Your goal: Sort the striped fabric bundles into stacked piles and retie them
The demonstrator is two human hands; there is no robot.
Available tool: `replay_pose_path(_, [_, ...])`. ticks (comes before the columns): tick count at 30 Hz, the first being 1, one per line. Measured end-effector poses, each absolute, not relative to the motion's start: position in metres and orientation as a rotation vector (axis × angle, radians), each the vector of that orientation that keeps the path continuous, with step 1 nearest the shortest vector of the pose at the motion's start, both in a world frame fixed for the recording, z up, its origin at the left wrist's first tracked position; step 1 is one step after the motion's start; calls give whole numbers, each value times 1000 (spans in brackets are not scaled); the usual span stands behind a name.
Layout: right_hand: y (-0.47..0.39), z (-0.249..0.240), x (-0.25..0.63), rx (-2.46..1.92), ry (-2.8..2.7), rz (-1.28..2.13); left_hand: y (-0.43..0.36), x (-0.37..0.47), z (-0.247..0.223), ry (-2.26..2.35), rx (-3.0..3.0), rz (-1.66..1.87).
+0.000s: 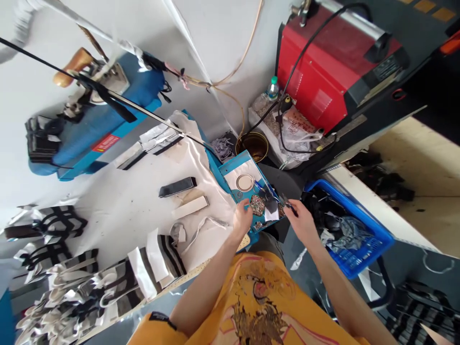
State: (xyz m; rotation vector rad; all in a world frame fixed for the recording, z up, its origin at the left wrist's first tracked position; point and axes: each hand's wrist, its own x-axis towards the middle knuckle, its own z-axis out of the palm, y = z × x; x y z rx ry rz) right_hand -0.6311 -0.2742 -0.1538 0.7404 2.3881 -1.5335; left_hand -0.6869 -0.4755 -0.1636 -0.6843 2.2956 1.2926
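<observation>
A blue tray (pixel 225 167) at the right end of the white work table (pixel 136 211) holds a round lid-like disc (pixel 245 182), a heap of small metallic pieces (pixel 257 205) and some dark items. My left hand (pixel 243 218) is at the tray's near left edge beside the heap, its fingers bent together; what they hold, if anything, is too small to name. My right hand (pixel 301 221) is just right of the tray, closed on a small dark-handled tool (pixel 289 206), perhaps scissors or snips, pointing up and left.
Fabric strips (pixel 178 187) and stacked striped pieces (pixel 167 256) lie on the table. An iron (pixel 108 79) rests on a blue board at upper left. A blue basket (pixel 373 254) with cloth and a red machine (pixel 312 72) stand right.
</observation>
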Motion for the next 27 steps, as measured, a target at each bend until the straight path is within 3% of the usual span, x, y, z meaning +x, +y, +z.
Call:
replay_pose_path(4, [-308,-172,-666,530,2637,-1049,-505,-692,-157,2336,-662,1345])
replay_pose_path(14, [-321,-187,-676,372,2951,-623,-626,-675,-108,2509,-780,1399])
replay_pose_path(18, [-321,-181,-679,113,3169,-927,-721,-664,-66,2579,-900,1358])
replay_pose_path(22, [-363,-138,-694,-126,3089,-1245,-804,-664,-29,2683,-820,1137])
replay_pose_path(27, [-463,-113,-733,-139,2846,-1418,-871,-708,-30,2744,-639,866])
